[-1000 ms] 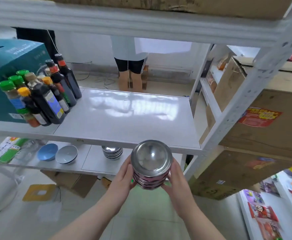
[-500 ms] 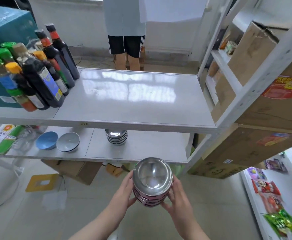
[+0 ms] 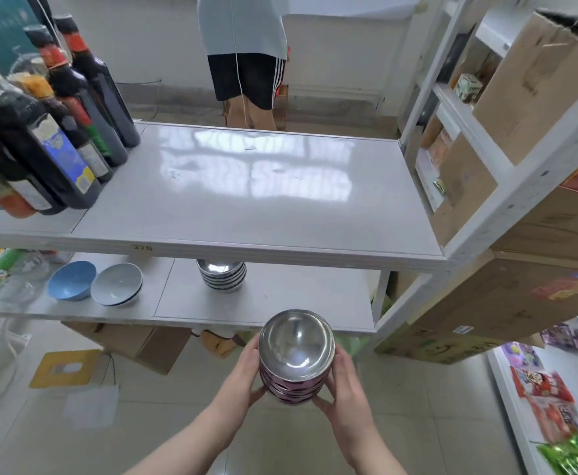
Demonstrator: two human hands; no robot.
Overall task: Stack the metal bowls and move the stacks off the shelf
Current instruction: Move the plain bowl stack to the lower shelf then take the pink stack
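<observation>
I hold a stack of shiny metal bowls with pinkish sides in front of the shelving, over the floor, just below the front edge of the lower shelf. My left hand presses its left side and my right hand cups its right side. A second stack of metal bowls stands on the lower shelf, partly hidden under the upper shelf.
Dark sauce bottles crowd the upper shelf's left end. A blue bowl and a grey bowl sit on the lower shelf's left. Cardboard boxes fill the right. A person stands behind the shelf.
The stack in my hands has come down and away from the upper shelf's edge to below the lower shelf's front edge. My view has tilted downward.
</observation>
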